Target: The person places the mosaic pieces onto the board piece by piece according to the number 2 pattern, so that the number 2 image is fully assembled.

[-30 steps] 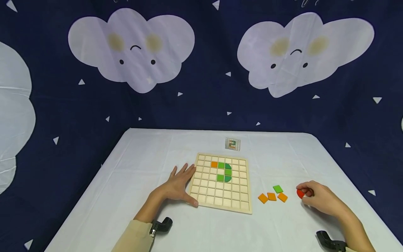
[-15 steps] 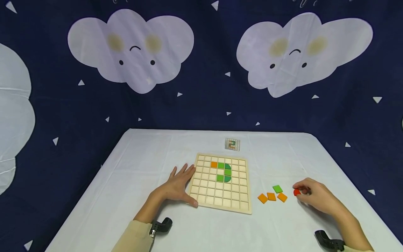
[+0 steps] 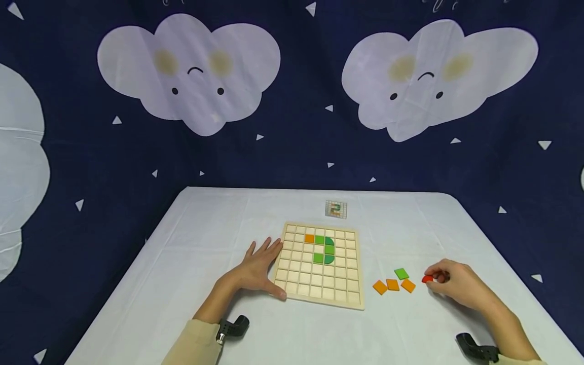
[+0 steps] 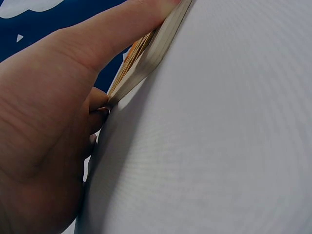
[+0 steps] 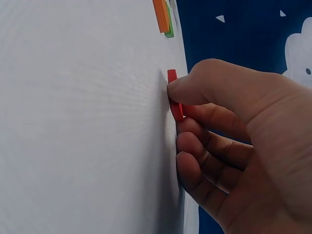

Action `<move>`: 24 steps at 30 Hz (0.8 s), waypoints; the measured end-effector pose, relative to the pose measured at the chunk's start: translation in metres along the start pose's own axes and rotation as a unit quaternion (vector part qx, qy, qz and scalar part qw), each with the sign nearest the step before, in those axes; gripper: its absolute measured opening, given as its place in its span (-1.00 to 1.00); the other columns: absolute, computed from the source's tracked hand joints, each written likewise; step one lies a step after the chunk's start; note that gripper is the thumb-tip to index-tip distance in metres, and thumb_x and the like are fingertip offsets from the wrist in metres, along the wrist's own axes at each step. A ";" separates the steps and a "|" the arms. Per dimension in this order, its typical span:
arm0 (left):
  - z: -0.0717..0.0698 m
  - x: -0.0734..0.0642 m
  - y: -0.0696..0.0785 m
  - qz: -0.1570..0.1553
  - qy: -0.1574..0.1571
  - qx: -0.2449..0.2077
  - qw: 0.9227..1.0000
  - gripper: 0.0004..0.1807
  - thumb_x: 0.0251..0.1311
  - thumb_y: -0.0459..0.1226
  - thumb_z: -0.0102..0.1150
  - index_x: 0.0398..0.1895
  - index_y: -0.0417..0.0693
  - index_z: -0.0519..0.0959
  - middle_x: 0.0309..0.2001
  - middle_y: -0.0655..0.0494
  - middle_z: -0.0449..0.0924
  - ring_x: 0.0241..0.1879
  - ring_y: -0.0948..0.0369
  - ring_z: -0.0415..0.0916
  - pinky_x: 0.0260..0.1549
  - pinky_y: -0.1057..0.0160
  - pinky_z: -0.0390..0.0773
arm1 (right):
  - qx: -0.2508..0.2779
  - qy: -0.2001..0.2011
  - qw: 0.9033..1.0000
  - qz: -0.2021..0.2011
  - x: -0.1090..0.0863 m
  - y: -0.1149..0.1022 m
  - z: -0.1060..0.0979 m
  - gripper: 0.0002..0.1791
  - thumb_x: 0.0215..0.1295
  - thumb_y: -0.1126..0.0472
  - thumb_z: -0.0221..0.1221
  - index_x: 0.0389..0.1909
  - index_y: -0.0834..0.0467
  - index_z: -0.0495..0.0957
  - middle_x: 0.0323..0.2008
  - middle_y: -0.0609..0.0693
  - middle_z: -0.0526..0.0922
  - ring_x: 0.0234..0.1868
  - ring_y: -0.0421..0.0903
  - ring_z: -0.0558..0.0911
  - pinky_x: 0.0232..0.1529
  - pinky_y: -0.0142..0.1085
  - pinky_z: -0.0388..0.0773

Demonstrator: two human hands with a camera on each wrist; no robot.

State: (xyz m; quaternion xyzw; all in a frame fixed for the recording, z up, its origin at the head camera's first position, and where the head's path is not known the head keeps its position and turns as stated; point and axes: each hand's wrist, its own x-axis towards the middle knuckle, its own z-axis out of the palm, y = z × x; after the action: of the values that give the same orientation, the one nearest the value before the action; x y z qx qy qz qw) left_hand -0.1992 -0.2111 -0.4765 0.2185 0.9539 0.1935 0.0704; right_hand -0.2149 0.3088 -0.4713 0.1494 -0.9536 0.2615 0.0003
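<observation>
In the head view a wooden grid board (image 3: pixel 361 274) lies on the table. Set in its squares are an orange square tile (image 3: pixel 309 238), three light green square tiles (image 3: pixel 329 249) and two dark green tiles (image 3: pixel 329 259) with a curved edge. My left hand (image 3: pixel 256 269) rests with spread fingers along the board's left side, its thumb at the near left corner. Off to the right, my right hand (image 3: pixel 458 284) pinches a red tile (image 5: pixel 172 76) between thumb and fingers, close over the tabletop. The fingers partly hide that tile.
Between board and right hand lie a loose green tile (image 3: pixel 401 274) and three orange tiles (image 3: pixel 393 285). A small picture card (image 3: pixel 335 209) with a grid pattern sits beyond the board. Behind the white-covered table (image 3: pixel 228 213) hangs a dark blue cloth (image 3: pixel 301 152) with clouds.
My right hand has shifted slightly left with the red tile, which has turned in the fingers and now shows less of its face. The left hand and board stay put.
</observation>
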 end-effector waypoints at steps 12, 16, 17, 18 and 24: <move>0.000 -0.001 0.001 0.002 0.002 0.001 1.000 0.53 -0.52 0.49 0.34 0.53 -0.11 -0.08 0.53 0.07 -0.18 0.48 0.06 -0.37 0.34 -0.11 -0.44 | -0.006 0.029 0.999 -0.016 0.006 -0.004 0.001 -0.73 -0.05 0.19 0.46 -0.31 0.14 0.66 -0.50 -0.15 0.51 -0.47 -0.22 0.45 -0.49 -0.38 0.40; 0.000 0.000 0.001 0.002 0.002 0.006 1.000 0.53 -0.51 0.50 0.33 0.53 -0.12 -0.08 0.53 0.07 -0.19 0.48 0.05 -0.36 0.35 -0.12 -0.43 | -0.015 0.037 0.999 -0.029 0.010 -0.006 0.001 -0.75 -0.06 0.20 0.46 -0.33 0.13 0.67 -0.52 -0.17 0.50 -0.47 -0.22 0.44 -0.50 -0.38 0.39; -0.001 0.000 0.001 0.002 0.002 0.006 1.000 0.53 -0.51 0.49 0.33 0.53 -0.12 -0.08 0.52 0.07 -0.18 0.48 0.05 -0.36 0.35 -0.12 -0.43 | -0.017 0.038 0.999 -0.030 0.011 -0.008 0.001 -0.75 -0.07 0.20 0.47 -0.34 0.12 0.67 -0.52 -0.17 0.50 -0.48 -0.21 0.44 -0.50 -0.38 0.38; -0.001 0.000 0.001 0.002 0.002 0.006 1.000 0.53 -0.51 0.50 0.33 0.53 -0.12 -0.07 0.52 0.07 -0.18 0.48 0.05 -0.35 0.35 -0.13 -0.42 | -0.019 0.038 0.999 -0.033 0.012 -0.009 0.001 -0.76 -0.07 0.21 0.46 -0.34 0.12 0.67 -0.52 -0.17 0.50 -0.48 -0.21 0.43 -0.50 -0.38 0.37; 0.000 0.000 0.001 -0.003 0.001 0.001 1.000 0.53 -0.53 0.50 0.34 0.53 -0.11 -0.05 0.52 0.08 -0.16 0.48 0.07 -0.35 0.35 -0.12 -0.42 | -0.010 0.028 0.999 -0.037 0.020 -0.020 0.004 -0.76 -0.06 0.22 0.45 -0.32 0.11 0.67 -0.49 -0.16 0.51 -0.46 -0.18 0.43 -0.51 -0.38 0.37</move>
State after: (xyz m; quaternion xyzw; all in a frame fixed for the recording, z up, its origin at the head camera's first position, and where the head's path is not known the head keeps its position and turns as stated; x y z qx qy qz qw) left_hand -0.1987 -0.2102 -0.4758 0.2151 0.9549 0.1926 0.0699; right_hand -0.2274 0.2844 -0.4635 0.1769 -0.9497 0.2557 0.0384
